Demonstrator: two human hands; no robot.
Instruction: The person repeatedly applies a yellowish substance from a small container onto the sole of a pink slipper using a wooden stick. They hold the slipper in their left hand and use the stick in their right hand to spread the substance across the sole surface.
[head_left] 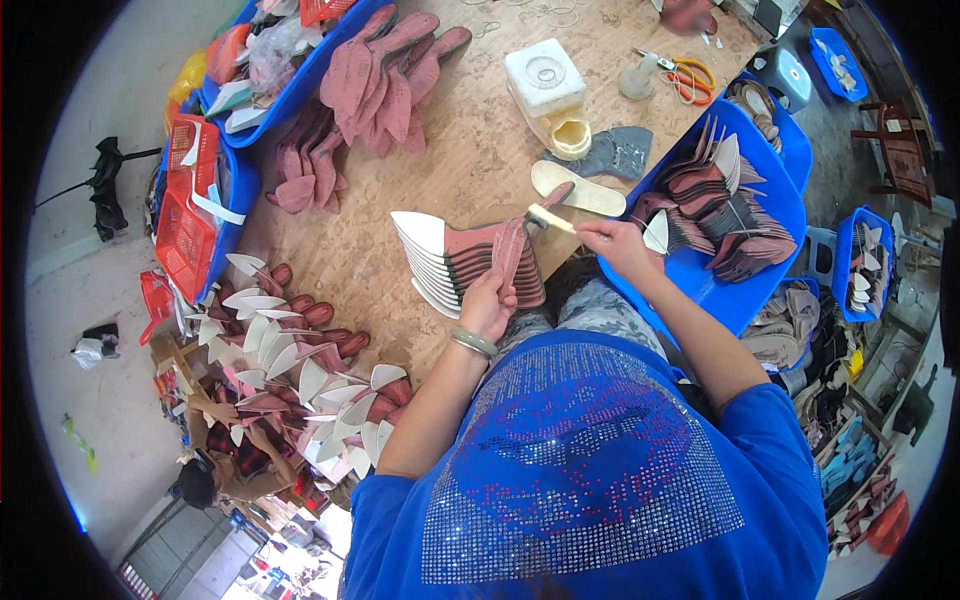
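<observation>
At the table's (350,265) near edge: one reddish insole (509,252), gripped in the left hand (487,304), overlapping in view a fanned, white-tipped stack (466,250); one brush (554,219), right hand (616,246) closed round its pale handle, head by the insole.

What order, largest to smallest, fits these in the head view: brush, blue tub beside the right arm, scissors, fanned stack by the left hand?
1. Blue tub
2. Fanned stack
3. Scissors
4. Brush
</observation>
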